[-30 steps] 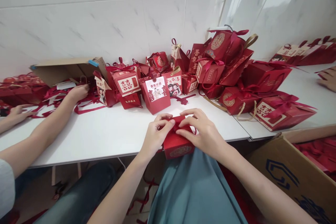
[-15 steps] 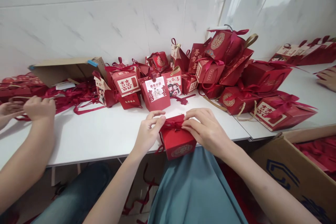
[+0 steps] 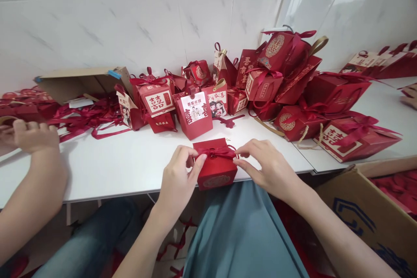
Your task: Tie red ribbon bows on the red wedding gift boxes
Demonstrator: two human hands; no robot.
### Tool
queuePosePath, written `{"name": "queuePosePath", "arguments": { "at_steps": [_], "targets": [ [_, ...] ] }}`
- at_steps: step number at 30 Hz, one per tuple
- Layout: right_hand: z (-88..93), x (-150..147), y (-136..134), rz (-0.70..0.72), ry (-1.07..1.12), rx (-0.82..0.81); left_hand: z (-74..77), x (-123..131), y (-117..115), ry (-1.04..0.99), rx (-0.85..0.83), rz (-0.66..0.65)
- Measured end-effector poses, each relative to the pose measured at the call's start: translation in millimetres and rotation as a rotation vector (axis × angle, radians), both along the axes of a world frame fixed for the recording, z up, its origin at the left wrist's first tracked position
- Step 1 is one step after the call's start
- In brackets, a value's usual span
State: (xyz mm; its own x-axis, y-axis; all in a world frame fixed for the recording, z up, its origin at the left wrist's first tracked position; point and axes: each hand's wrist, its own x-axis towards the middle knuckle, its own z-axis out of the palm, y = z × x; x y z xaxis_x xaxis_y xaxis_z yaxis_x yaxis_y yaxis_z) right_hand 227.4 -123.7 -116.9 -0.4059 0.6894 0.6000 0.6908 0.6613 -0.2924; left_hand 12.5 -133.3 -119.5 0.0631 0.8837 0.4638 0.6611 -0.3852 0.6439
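A small red gift box with a gold round emblem sits at the table's front edge, straight before me. Across its top runs a dark red ribbon tied in a bow. My left hand pinches the bow's left side between thumb and forefinger. On the other side, my right hand grips the right loop of the ribbon with its fingertips. The ribbon is pulled sideways between both hands. Where the knot meets the box, details are too small to make out.
Finished-looking red boxes crowd the back of the white table. Loose ribbons lie beside an open carton. A co-worker's hands are at the left; another person's hand shows far right. A large cardboard box stands lower right.
My hands have moved apart, drawing the ribbon out to both sides. The box is turned straighter and sits slightly further left. The co-worker's hands on the left have shifted left.
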Motion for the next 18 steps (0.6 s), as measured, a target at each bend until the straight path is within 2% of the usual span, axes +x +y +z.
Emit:
{"name": "queuePosePath", "arguments": {
  "at_steps": [4, 7, 10, 13, 18],
  "targets": [
    [1.0, -13.9, -2.5, -0.142, 0.197, -0.506, -8.2, 1.4, -4.3, -0.132, -0.109, 0.0],
    [0.6, -23.5, 0.6, -0.098, 0.287, -0.698, -11.1, 3.9, -4.1, -0.208, -0.159, 0.002],
    [-2.5, -28.5, 5.1, -0.067, 0.371, -0.769, -13.3, 4.4, -1.4, -0.301, -0.176, -0.021],
    [-6.8, -29.6, 8.4, -0.062, 0.436, -0.774, -14.1, 1.9, 3.1, -0.392, -0.197, -0.06],
    [-10.7, -27.1, 11.4, 0.081, 0.597, -0.792, -14.7, -4.9, 10.4, -0.491, -0.28, -0.152]
  ]
}}
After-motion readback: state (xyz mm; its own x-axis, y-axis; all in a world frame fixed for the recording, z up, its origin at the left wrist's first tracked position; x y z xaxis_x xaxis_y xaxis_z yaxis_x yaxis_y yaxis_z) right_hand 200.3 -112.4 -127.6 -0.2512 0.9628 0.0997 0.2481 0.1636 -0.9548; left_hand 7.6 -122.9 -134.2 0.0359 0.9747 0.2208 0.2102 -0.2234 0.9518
